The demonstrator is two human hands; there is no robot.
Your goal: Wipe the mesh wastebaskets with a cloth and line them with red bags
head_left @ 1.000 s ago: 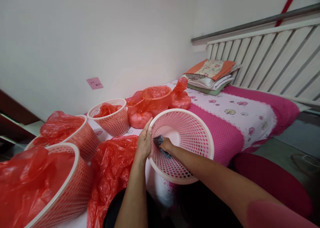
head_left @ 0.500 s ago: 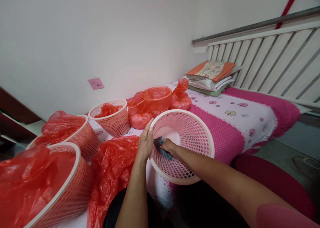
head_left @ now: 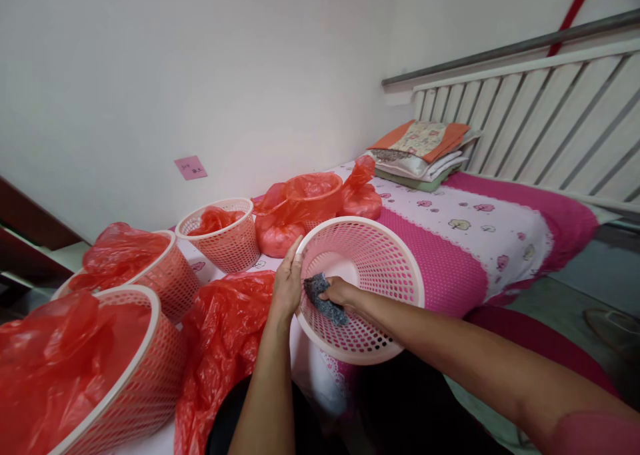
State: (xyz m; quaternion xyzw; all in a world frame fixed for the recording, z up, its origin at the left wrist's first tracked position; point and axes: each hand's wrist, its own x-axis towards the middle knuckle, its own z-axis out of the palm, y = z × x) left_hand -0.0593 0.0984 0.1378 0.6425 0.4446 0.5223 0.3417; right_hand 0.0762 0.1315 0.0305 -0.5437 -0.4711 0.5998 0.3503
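Observation:
A pale pink plastic mesh basket (head_left: 395, 255) is tilted toward me above the bed's edge, its round mouth facing me. My left hand (head_left: 289, 282) grips its rim on the left, thumb at the lip and fingers along the outside. Inside the basket, my right hand (head_left: 340, 291) is closed on a dark grey cloth (head_left: 325, 302), which lies against the inner left wall. Close by my left forearm, a crumpled red plastic bag (head_left: 230, 325) is spread over the bed.
Several similar baskets (head_left: 233, 242) with red bags stand at left and back. A tied red bag (head_left: 361, 198) rests behind my basket. Folded bedding (head_left: 423, 152) is piled by the white bed rail (head_left: 540, 108). A dark red round seat (head_left: 540, 348) is at right.
My right hand and the cloth have shifted slightly within the basket, and more of the cloth shows. The basket has moved a little to the left. My left hand keeps its hold.

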